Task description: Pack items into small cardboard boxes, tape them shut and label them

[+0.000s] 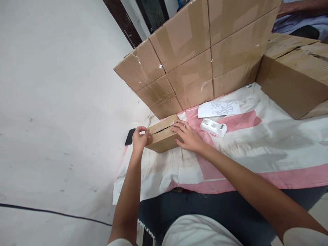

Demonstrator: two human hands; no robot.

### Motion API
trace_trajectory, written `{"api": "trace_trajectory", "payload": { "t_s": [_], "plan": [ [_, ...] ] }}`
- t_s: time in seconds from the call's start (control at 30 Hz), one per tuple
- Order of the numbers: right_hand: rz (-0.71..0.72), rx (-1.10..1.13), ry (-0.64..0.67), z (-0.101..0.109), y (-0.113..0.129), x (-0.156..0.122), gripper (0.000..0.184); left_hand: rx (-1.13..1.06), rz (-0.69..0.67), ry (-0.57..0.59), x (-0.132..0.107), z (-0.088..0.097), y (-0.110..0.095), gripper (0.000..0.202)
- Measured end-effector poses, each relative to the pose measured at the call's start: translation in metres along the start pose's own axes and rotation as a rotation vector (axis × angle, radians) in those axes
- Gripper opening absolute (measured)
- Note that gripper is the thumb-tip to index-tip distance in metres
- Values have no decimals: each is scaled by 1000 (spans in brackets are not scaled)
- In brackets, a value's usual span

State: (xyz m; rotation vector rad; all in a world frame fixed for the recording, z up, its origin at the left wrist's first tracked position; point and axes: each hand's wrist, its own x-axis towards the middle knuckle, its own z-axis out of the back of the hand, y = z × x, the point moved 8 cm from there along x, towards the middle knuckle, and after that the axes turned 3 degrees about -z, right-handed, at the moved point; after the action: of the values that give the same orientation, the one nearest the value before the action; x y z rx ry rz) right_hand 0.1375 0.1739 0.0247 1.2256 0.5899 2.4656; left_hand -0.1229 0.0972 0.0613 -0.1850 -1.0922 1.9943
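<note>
A small brown cardboard box (164, 142) lies on the cloth-covered surface, with a dark gap along the seam between its top flaps. At its left end, my left hand (140, 138) is closed, thumb and fingertips pinching the corner edge. My right hand (189, 136) grips the right end, its fingers over the top and its thumb lower on the front side. A shiny bit, perhaps clear tape, shows by the right fingertips. Just right of that hand sits a white tape dispenser (213, 127).
Behind the box stands a wall of stacked, taped cartons (189, 65). A printed sheet (219, 108) lies before it. A larger carton (289, 82) is at the right, a black phone (130, 136) at the left by the white wall. Another person's arm (302, 8) shows top right.
</note>
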Motion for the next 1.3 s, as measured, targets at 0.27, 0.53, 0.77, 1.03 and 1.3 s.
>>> {"api": "trace_trajectory", "payload": {
  "t_s": [0.27, 0.53, 0.77, 1.03, 1.3],
  "plan": [
    [-10, -2, 12, -2, -1, 0, 46, -158, 63, 84, 1, -4, -1, 33],
    [-2, -47, 25, -3, 1, -1, 47, -326, 4, 117, 3, 4, -10, 38],
    [0, -44, 20, -4, -1, -1, 48, -262, -55, 240, 13, -8, 3, 57],
    [1, -6, 26, -6, 1, -1, 46, -244, -30, 342, 25, -26, 21, 59],
    [-305, 323, 59, -11, -58, -4, 114, -421, 5, 233, 36, -35, 41, 61]
  ]
}}
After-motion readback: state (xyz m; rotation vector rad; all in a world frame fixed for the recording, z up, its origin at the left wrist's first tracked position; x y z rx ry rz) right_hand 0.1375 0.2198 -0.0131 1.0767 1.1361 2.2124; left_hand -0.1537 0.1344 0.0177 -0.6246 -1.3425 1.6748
